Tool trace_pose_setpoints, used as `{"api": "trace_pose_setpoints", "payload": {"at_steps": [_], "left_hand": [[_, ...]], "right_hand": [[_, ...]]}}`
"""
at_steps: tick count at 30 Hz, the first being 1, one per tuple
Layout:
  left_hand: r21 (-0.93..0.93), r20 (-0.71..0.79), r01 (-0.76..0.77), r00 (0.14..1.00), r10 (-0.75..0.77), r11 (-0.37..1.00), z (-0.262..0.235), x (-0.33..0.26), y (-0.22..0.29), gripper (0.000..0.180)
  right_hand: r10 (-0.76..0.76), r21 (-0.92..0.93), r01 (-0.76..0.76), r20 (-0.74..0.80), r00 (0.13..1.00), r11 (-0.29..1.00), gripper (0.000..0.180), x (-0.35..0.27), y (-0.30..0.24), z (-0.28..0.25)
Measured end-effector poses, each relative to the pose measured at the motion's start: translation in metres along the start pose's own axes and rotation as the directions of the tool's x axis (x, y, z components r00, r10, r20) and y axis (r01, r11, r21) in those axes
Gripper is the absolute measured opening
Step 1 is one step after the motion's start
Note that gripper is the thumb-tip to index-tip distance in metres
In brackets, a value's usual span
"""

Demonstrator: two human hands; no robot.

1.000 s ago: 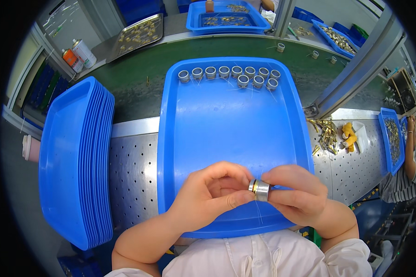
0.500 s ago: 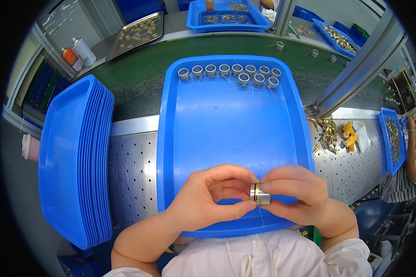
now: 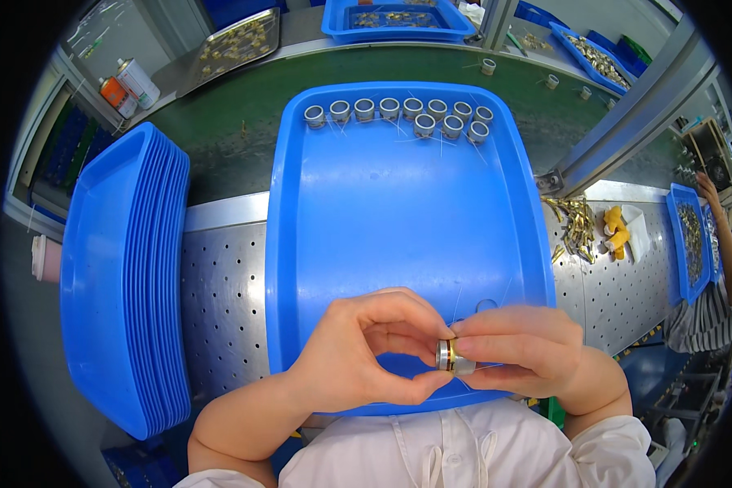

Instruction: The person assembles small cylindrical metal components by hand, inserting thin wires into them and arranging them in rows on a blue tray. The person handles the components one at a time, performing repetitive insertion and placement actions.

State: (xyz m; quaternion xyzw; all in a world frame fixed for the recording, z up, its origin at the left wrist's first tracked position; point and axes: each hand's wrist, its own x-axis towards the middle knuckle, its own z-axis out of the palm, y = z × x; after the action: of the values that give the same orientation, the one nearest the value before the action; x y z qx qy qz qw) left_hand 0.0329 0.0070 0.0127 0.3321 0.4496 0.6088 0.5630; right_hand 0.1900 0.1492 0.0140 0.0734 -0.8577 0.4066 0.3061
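Observation:
Over the near part of the large blue tray (image 3: pixel 366 244), both hands meet at a small silver metal cylinder (image 3: pixel 454 358) with a gold-coloured band and thin pale wires sticking out. My left hand (image 3: pixel 366 350) pinches its left end between thumb and fingertips. The thumb and fingers of my right hand (image 3: pixel 525 350) close on its other side and cover part of it. Just beyond the right fingers shows a thin round outline that I cannot identify. Along the tray's far end stand several similar metal cylinders (image 3: pixel 389 109) with fine wires, in a row with a shorter row in front.
A stack of blue trays (image 3: pixel 122 285) stands at the left. Brass-coloured pieces (image 3: pixel 576 228) and a yellow bundle (image 3: pixel 616 232) lie right, past a metal post (image 3: pixel 626 114). Beyond the green belt (image 3: pixel 220 146) are a metal tray (image 3: pixel 234 47) and spray cans (image 3: pixel 137 81). Someone works far right.
The cylinder has turned in my fingers, and its wires point differently. My right fingers now cover more of it. The whole view has shifted slightly. At far right, the other person's arm has moved.

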Motion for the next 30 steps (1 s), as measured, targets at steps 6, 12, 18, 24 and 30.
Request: {"api": "trace_pose_setpoints", "payload": {"at_steps": [6, 12, 18, 24, 30], "left_hand": [[0.034, 0.005, 0.000, 1.000, 0.000, 0.999, 0.000, 0.001, -0.001, 0.036], [0.050, 0.021, 0.020, 1.000, -0.021, 0.999, -0.001, 0.001, -0.004, 0.037], [0.227, -0.007, -0.111, 0.993, 0.115, 0.968, 0.002, 0.004, 0.007, 0.044], [0.357, 0.034, -0.231, 0.971, 0.235, 0.905, 0.001, 0.004, 0.000, 0.041], [0.405, 0.013, -0.274, 0.955, 0.295, 0.872, 0.002, 0.003, 0.001, 0.040]], "right_hand": [[0.006, -0.002, -0.006, 0.045, 0.999, 1.000, 0.034, 0.000, 0.001, -0.002], [0.042, 0.022, -0.044, 0.098, 0.994, 0.999, 0.031, 0.000, -0.001, -0.005], [0.174, 0.113, -0.179, 0.054, 0.983, 0.977, 0.033, 0.009, -0.002, -0.010], [0.179, 0.225, -0.184, 0.041, 0.983, 0.957, 0.034, 0.002, 0.002, -0.006], [0.194, 0.182, -0.197, 0.035, 0.980, 0.963, 0.035, 0.006, -0.002, -0.005]]}}
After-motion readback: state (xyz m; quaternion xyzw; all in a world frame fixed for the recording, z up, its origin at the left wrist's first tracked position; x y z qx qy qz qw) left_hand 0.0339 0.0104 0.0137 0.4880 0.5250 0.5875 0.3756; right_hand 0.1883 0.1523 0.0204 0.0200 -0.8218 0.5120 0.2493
